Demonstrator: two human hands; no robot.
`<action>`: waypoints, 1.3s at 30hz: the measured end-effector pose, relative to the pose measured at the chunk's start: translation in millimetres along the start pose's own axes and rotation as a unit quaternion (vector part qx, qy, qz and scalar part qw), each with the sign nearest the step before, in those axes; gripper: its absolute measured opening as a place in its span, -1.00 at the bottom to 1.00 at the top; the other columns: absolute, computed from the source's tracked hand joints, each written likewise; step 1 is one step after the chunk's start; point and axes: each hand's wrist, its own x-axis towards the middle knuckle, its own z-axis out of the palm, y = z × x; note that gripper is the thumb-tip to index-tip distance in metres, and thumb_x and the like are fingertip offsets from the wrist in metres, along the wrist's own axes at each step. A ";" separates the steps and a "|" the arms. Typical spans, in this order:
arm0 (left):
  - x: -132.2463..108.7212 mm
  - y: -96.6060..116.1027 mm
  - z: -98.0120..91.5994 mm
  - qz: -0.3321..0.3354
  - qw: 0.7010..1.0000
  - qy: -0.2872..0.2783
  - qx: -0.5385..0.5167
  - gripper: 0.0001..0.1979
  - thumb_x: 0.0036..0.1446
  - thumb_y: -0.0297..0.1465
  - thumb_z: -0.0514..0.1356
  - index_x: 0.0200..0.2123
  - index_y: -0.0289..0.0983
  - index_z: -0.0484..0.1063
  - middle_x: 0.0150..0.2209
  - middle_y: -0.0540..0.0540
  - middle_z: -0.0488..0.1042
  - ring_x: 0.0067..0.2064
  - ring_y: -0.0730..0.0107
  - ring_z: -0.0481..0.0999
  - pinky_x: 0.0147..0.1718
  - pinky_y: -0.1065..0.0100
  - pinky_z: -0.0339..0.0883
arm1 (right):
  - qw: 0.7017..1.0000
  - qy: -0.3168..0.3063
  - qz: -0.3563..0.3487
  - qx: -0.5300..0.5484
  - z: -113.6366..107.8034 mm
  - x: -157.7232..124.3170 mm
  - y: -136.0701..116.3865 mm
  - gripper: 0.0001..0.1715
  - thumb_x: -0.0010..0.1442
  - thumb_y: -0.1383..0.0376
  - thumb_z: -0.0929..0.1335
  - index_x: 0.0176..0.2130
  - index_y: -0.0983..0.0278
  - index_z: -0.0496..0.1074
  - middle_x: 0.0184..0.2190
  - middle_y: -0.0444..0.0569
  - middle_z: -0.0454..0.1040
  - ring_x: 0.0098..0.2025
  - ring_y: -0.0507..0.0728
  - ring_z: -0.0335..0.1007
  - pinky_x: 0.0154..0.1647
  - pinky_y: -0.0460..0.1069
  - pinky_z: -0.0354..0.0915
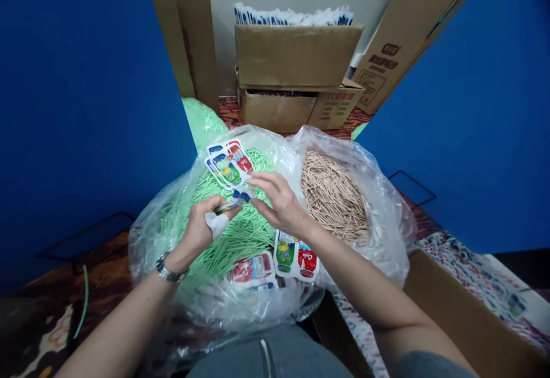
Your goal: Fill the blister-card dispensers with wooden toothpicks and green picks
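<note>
My left hand [207, 217] grips a small printed packet [227, 206], seen nearly edge-on, its white part folded out past the thumb. Fingers stretched, my right hand [281, 200] is at the packet's far blue end, thumb and fingertips apart around it; whether they touch is hard to make out. Below both hands lie loose thin green sticks [232, 246] in a clear plastic bag [146, 229]. Several flat jar-shaped packets [230, 166] in red, green and blue rest on the sticks beyond my hands. More packets [296, 256] lie nearer me, below my right wrist.
Right of the green sticks, another clear bag [393, 223] holds tan sticks [335, 197]. Stacked cardboard boxes [296, 57] stand behind, the upper filled with white-and-blue packets. Blue panels [86, 91] flank both sides. An open carton [464, 309] of printed packets sits at lower right.
</note>
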 end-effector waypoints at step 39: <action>-5.4 -10.7 -5.4 -0.067 0.984 0.120 -0.114 -0.72 -0.04 -0.31 0.31 -0.58 -0.29 0.29 -0.59 0.10 0.22 -0.56 0.56 0.13 -0.58 0.48 0.00 | 0.944 -0.215 0.241 0.068 42.4 -51.4 33.3 -0.73 0.35 0.18 0.09 -0.18 0.24 0.26 -0.52 -0.15 0.37 -0.47 0.07 0.33 -0.38 -0.04 0.24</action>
